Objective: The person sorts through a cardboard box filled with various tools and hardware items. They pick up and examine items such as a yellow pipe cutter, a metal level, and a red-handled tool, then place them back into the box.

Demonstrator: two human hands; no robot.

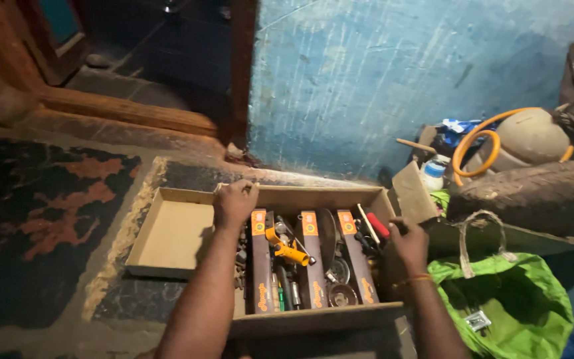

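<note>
The left hand (235, 203) is closing its fingers over the far rim of the cardboard box (320, 316), which is sitting on the floor (41, 219) against the blue wall (380, 80). The right hand (408, 246) is gripping the box's right edge, seemingly curled shut, though dim light is blurring it. Orange-labelled cartons (259, 259) and a yellow tool (287, 250) are lying inside; a green bag (513, 299) is sitting just beside.

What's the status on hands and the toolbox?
Left hand gripping box far rim. Right hand on right wall. Tools inside. Lid lies alongside.
</note>
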